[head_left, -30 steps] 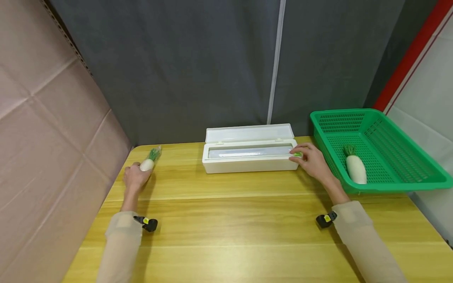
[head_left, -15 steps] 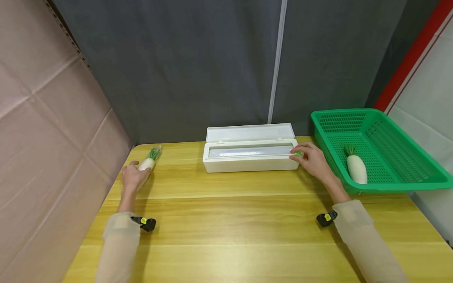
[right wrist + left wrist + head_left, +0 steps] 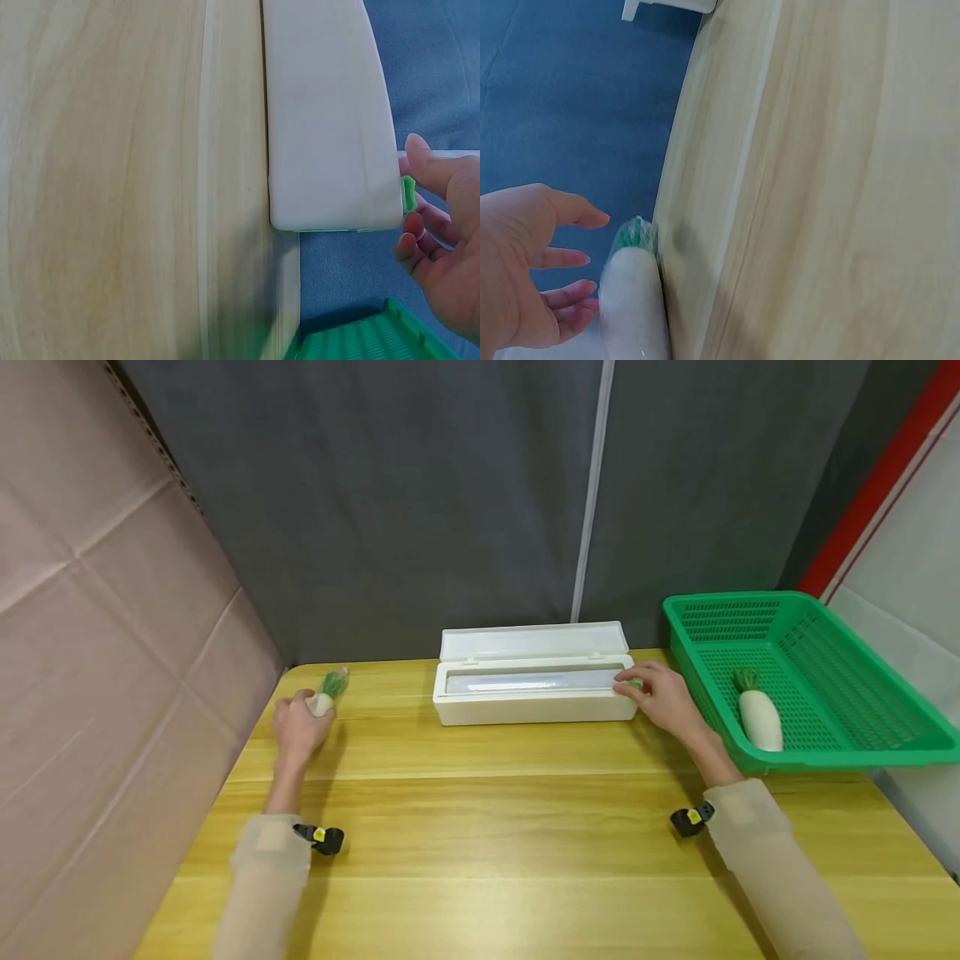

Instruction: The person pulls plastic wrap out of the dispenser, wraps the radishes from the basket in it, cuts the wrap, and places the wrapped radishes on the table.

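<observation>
From the head view, I see the person's left hand (image 3: 298,727) reaching over a wrapped radish (image 3: 322,704) at the far left of the wooden table (image 3: 480,835), its green leaves pointing toward the dark curtain (image 3: 390,518). Clear plastic shows about the leaf tips. In the middle by the curtain sits a long white box (image 3: 536,708), its lid (image 3: 534,642) raised behind it and a pale strip (image 3: 528,682) lying in its opening. The right hand (image 3: 666,700) has its thumb and forefinger brought close together over the box's right end, with a green tab (image 3: 635,684) just by them. Next to that hand, a second radish (image 3: 762,721) lies in a green basket (image 3: 873,758). From the left wrist, the left hand shows spread, its fingers loosely bent and apart beside the wrapped radish; I can't tell whether the lower fingertips touch it. From the right wrist, thumb and fingers curve around the green tab at the box's end, but whether they pinch it I can't tell; the basket's edge shows below.
</observation>
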`<state>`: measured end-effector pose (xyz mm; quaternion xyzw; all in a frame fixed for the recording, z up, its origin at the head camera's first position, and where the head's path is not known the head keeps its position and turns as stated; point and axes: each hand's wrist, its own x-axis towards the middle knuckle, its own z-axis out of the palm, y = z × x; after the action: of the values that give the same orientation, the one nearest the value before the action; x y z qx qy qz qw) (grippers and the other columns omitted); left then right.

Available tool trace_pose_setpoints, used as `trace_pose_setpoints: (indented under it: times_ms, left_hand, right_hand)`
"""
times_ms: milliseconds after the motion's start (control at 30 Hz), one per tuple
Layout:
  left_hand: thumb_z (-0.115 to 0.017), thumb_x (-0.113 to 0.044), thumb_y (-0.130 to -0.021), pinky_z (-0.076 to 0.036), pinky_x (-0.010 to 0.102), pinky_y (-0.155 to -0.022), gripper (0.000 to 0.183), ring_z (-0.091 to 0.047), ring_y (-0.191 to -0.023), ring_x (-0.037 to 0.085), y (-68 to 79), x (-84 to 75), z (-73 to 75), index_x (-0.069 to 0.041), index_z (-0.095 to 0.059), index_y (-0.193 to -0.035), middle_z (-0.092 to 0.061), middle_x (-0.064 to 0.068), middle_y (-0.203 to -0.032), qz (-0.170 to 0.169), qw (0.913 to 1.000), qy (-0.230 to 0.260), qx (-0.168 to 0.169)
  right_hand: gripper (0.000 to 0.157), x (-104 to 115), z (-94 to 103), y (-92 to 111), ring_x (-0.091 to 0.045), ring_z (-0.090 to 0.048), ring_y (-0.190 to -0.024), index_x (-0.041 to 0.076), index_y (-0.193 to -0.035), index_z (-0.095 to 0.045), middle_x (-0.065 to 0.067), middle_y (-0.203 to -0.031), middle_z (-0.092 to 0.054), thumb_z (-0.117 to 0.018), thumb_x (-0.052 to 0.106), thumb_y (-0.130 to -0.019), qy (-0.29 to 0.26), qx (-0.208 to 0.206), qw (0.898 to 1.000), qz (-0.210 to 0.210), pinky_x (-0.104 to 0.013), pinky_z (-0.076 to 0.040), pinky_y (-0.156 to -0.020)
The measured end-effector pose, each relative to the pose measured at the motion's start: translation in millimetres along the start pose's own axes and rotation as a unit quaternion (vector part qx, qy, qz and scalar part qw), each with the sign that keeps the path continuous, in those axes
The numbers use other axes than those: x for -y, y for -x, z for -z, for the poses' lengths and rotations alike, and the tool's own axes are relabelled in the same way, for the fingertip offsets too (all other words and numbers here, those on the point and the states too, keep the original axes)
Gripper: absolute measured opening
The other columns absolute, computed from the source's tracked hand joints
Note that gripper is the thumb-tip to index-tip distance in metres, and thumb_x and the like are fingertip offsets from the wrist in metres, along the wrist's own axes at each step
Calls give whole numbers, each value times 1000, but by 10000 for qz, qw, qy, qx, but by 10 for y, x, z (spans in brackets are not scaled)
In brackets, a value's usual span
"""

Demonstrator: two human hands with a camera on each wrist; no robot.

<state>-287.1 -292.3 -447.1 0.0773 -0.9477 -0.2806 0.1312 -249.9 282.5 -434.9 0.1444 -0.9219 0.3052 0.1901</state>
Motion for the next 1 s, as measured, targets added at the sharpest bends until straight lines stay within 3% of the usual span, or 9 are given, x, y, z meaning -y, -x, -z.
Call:
trace_pose_setpoints:
  times_ms: [300, 467, 833, 1000]
  left_hand:
    - [-60, -14, -89, -30, 61, -103, 49, -37, -123, 56, 45, -137, -62, 13, -54, -130, -42, 40, -131, -106, 9999, -8, -85]
    - [-62, -12, -95, -31, 63, -105, 45, -36, -127, 55, 95, -266, -122, 12, -54, -132, -40, 38, -135, -468, 9985, 263, 88]
    - [-61, -9, -99, -41, 57, -104, 37, -45, -126, 43, 266, -839, -373, 6, -59, -132, -51, 25, -132, -1479, 9833, 817, 672]
    - [-63, -9, -98, -43, 51, -105, 33, -49, -124, 38, 354, -1090, -493, 4, -62, -129, -54, 21, -130, -1917, 9744, 876, 787]
  right_hand:
    - [16, -5, -21, -23, -30, -52, -75, 0, -103, -76, -19, -99, -67, -74, 13, -93, 57, -55, 9999, 72, -39, -41, -66]
    - [16, -3, -17, -26, -30, -53, -75, 0, -103, -76, -18, -97, -68, -74, 12, -93, 54, -81, 9999, 63, -39, -42, -66]
    - [12, 33, -14, -51, -25, -50, -72, 1, -100, -77, -14, -93, -69, -75, 9, -92, 89, -86, 9998, 145, -37, -40, -64]
    - [11, 22, -15, -54, -25, -51, -72, 1, -99, -77, -13, -90, -69, -76, 8, -90, 105, -101, 9998, 166, -37, -41, -65]
